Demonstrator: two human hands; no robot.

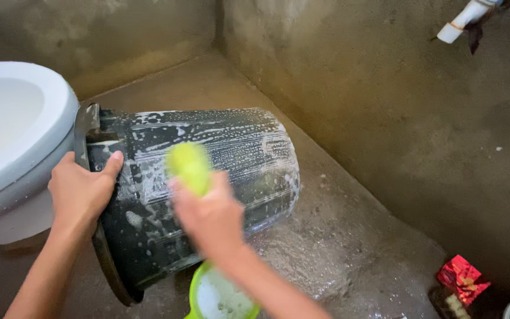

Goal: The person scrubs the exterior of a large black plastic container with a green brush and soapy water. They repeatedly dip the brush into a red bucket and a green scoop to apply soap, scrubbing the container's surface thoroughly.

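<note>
A black plastic bucket lies on its side on the wet concrete floor, its outside streaked with white soap foam. My left hand grips the bucket's rim at the left, thumb over the edge. My right hand, blurred by motion, presses a yellow-green sponge against the bucket's side. Below my right wrist sits a small green bowl with soapy water in it.
A white toilet bowl stands at the left, close to the bucket's rim. Concrete walls close in at the back and right, with a white pipe high on the right. A red packet lies at the lower right corner.
</note>
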